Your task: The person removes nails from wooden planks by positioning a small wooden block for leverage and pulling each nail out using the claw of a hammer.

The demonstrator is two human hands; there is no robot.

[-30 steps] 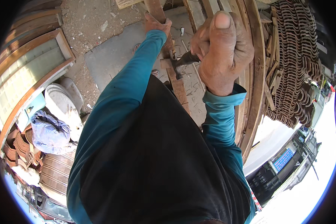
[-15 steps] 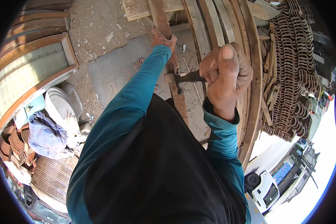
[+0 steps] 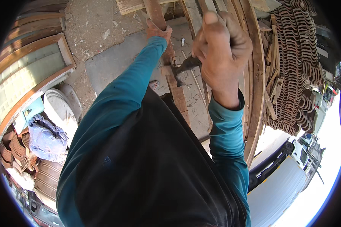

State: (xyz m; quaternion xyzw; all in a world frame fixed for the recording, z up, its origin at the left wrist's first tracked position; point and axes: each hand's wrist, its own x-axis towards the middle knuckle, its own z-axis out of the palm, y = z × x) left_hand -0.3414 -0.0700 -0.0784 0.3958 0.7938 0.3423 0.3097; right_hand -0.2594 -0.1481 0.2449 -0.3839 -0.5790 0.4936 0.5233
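My left hand (image 3: 159,33) is closed round a long reddish-brown wooden plank (image 3: 154,13) that slants down toward my body. My right hand (image 3: 225,55) grips a hammer with a dark handle (image 3: 191,64), thumb uppermost. The hammer's head lies over the plank, below my left hand, and hides part of the wood there. Nearer my body a lighter brown stretch of wood (image 3: 179,99) shows; whether it is the same plank I cannot tell. Part of my foot (image 3: 154,84) appears beside it.
A grey sheet (image 3: 110,62) covers the ground, with thin dark bits like nails scattered on it. Long boards (image 3: 258,75) lie along my right, beside stacked roof tiles (image 3: 297,56). At left are a framed glass panel (image 3: 30,81), a whitish tub (image 3: 58,106) and a bluish plastic bag (image 3: 47,138). A truck (image 3: 280,181) shows beyond.
My right hand has shifted up and left with the hammer, whose handle now tilts more. The view has moved slightly, and a passing truck shows more of its long body at lower right.
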